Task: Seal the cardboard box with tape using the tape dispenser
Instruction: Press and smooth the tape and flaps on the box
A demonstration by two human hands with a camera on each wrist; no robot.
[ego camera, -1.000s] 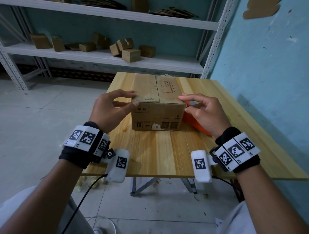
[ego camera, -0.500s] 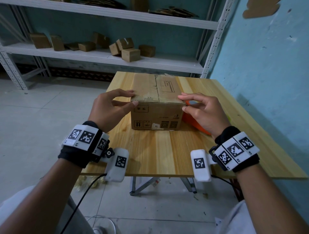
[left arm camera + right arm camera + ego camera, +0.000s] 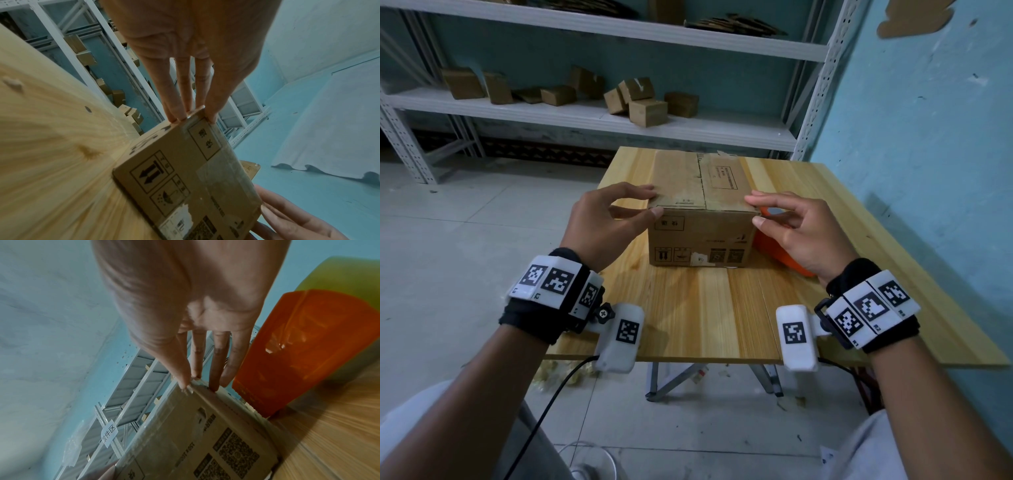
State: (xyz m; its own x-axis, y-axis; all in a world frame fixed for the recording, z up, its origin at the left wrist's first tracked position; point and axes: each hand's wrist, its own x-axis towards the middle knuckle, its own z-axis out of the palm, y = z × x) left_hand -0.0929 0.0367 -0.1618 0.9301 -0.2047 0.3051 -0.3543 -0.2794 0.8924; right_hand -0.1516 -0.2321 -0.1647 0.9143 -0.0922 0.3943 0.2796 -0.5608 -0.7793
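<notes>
A closed cardboard box (image 3: 698, 236) stands on the wooden table (image 3: 722, 315), its top flaps meeting in a centre seam. My left hand (image 3: 654, 204) pinches the near top-left corner, fingers on the top and thumb on the front face; in the left wrist view the fingertips (image 3: 174, 116) lie on that corner of the box (image 3: 185, 178). My right hand (image 3: 753, 210) pinches the near top-right corner in the same way, as the right wrist view shows (image 3: 199, 382). An orange plastic object (image 3: 787, 265) lies right of the box, mostly hidden by my right hand.
A metal shelf rack (image 3: 585, 116) with several small cardboard boxes stands behind the table. A blue wall (image 3: 928, 137) runs along the table's right side. In the right wrist view the orange object (image 3: 298, 345) sits against the box's right side, with something yellow-green behind it.
</notes>
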